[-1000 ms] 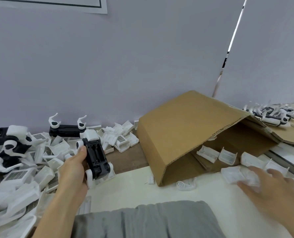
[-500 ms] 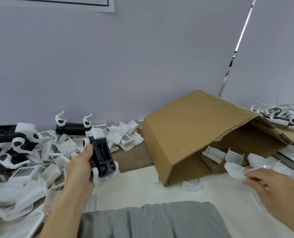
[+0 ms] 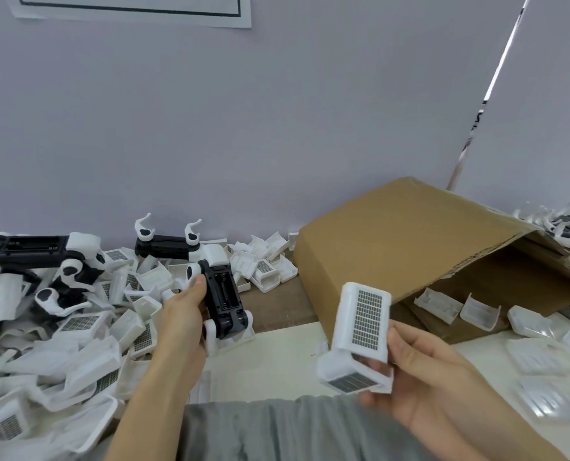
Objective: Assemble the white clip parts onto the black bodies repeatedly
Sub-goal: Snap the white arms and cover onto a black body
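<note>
Left hand (image 3: 184, 314) grips the black body (image 3: 222, 296) at centre-left, right hand (image 3: 420, 371) pinches a white clip part (image 3: 360, 331) at lower centre, the two well apart; risk: loose edge pinch or misalignment could drop or jam the part.

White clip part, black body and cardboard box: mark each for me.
white clip part (image 3: 365, 319), head view, on its grid face.
black body (image 3: 223, 292), head view, on its open recess.
cardboard box (image 3: 393, 234), head view, on its top panel.
</note>
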